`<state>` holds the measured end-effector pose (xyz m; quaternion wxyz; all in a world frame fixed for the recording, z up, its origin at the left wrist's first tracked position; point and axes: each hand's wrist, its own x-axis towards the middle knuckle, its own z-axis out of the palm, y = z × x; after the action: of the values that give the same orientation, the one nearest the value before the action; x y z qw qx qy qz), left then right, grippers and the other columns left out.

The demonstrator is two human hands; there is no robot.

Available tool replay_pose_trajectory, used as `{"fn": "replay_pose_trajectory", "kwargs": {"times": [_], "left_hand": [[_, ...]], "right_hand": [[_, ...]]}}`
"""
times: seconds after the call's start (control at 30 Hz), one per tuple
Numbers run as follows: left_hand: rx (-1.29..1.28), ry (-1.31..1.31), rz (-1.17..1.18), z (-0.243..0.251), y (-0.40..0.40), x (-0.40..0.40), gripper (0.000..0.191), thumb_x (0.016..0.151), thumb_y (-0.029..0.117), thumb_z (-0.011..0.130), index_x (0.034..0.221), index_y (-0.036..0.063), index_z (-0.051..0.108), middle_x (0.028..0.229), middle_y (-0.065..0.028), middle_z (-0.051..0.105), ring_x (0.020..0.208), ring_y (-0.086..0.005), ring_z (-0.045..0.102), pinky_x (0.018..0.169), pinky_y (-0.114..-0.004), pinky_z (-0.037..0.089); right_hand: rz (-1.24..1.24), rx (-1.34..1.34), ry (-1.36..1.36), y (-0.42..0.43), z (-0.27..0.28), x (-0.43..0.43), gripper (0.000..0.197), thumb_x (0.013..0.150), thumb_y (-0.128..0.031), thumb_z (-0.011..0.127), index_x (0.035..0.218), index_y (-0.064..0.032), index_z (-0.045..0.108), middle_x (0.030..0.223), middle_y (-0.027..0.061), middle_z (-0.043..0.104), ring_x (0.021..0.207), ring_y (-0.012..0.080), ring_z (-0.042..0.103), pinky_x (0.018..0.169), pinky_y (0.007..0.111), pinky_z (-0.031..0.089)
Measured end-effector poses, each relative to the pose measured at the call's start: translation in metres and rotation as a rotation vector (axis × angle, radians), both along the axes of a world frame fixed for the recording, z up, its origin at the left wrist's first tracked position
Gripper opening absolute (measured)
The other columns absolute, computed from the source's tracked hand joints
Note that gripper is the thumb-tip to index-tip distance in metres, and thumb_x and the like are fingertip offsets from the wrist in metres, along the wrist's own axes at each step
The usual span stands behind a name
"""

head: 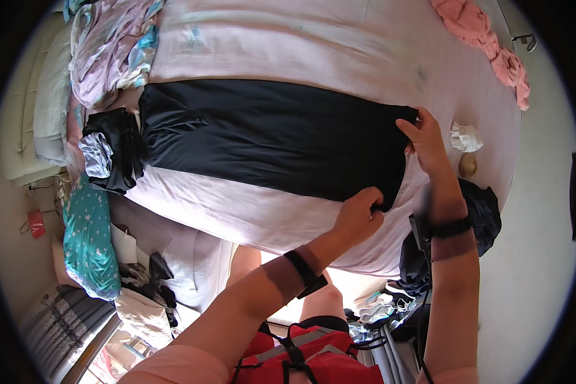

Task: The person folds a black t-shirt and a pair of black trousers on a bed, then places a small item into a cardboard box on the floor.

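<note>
A long black garment (269, 139), its exact kind unclear, lies stretched flat across a bed with a pale pink sheet (288, 43). At its right end my right hand (422, 137) pinches the far corner between thumb and fingers. The near corner of the same end is gripped by my left hand (362, 213), whose fingertips are partly hidden in the fabric. Some creases run through the cloth towards its left end. Beside that left end rests a black folded pile of cloth (125, 139), with a light grey-blue folded cloth (96, 154) on top.
A patterned bedcover (113, 53) is bunched at the upper left, a twisted pink cloth (489, 43) at the upper right. A white crumpled cloth (465, 138) and a small beige item (468, 164) lie right of my right hand. Dark cloth (485, 211) hangs at the bed's edge.
</note>
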<state>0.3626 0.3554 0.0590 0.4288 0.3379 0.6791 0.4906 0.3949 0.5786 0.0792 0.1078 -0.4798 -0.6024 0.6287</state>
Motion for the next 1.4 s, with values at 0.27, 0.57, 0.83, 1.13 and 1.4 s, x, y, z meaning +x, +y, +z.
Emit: {"fn": "replay_pose_trajectory", "kwargs": {"times": [0.27,0.57,0.83,1.13,1.4], "left_hand": [[-0.005,-0.113,0.261,-0.002,-0.09,-0.099,0.037,0.073,0.005,0.059,0.11,0.0015,0.059,0.093,-0.018,0.065,0.062,-0.0206,0.06,0.06,-0.03,0.048],[-0.145,-0.177,0.375,-0.007,-0.167,-0.233,0.041,0.074,0.004,0.056,0.114,-0.0037,0.059,0.097,-0.0215,0.066,0.067,-0.0218,0.061,0.065,-0.029,0.049],[-0.206,-0.046,0.486,-0.06,-0.199,-0.286,0.038,0.076,0.0,0.052,0.113,0.0015,0.057,0.084,-0.0127,0.063,0.069,-0.0165,0.058,0.064,-0.027,0.046],[-0.319,0.194,0.479,-0.037,-0.207,-0.306,0.047,0.077,0.006,0.058,0.123,0.0037,0.051,0.127,-0.0192,0.053,0.112,-0.0365,0.052,0.094,-0.044,0.043],[0.002,0.767,0.119,-0.026,-0.128,-0.316,0.054,0.075,0.004,0.061,0.129,0.0039,0.052,0.141,-0.0162,0.043,0.132,-0.0337,0.038,0.11,-0.046,0.029]], "right_hand": [[0.152,0.03,-0.06,-0.073,0.031,-0.144,0.046,0.078,-0.011,0.07,0.118,-0.0017,0.048,0.073,0.0075,0.059,0.042,0.0136,0.055,0.036,0.025,0.04],[0.258,0.111,-0.233,-0.158,0.008,-0.305,0.057,0.075,-0.006,0.063,0.127,0.0023,0.042,0.078,0.014,0.061,0.046,0.0179,0.061,0.04,0.028,0.046],[0.277,0.25,-0.372,-0.194,-0.037,-0.373,0.059,0.08,-0.013,0.069,0.13,0.0008,0.042,0.074,0.0093,0.059,0.047,0.0161,0.059,0.042,0.028,0.046],[0.077,0.561,-0.048,-0.194,-0.045,-0.307,0.04,0.089,-0.019,0.065,0.121,0.002,0.053,0.084,0.0107,0.066,0.068,0.0195,0.066,0.063,0.028,0.054],[0.375,1.175,-0.395,-0.209,-0.054,-0.188,0.049,0.09,-0.016,0.058,0.136,-0.0026,0.047,0.141,0.0226,0.043,0.128,0.0405,0.042,0.107,0.048,0.032]]}}
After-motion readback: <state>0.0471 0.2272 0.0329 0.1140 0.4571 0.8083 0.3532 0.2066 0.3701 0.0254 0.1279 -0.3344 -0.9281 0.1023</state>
